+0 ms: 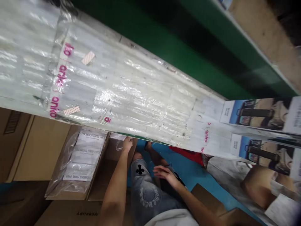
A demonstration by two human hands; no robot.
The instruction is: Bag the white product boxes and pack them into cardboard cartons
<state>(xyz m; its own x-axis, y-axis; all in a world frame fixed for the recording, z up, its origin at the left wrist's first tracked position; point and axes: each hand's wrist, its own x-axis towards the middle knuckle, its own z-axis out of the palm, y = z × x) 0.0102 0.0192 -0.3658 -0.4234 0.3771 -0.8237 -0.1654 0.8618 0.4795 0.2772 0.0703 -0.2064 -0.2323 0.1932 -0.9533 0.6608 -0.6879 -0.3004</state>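
Left hand [128,144] at open carton [101,179] of bagged Thunder Trail Pro packs [86,153], fingers hidden behind plastic-wrapped bundle [122,91], grip unclear; right hand [166,175] open, empty

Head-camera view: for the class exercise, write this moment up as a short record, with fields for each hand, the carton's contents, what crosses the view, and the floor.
Left hand: at the edge of an open cardboard carton
Right hand: open, fingers spread, above denim shorts, holding nothing
Carton contents: clear plastic bag of items labelled "Thunder Trail Pro"
Across view: plastic-wrapped bundle printed in pink
Floor: blue
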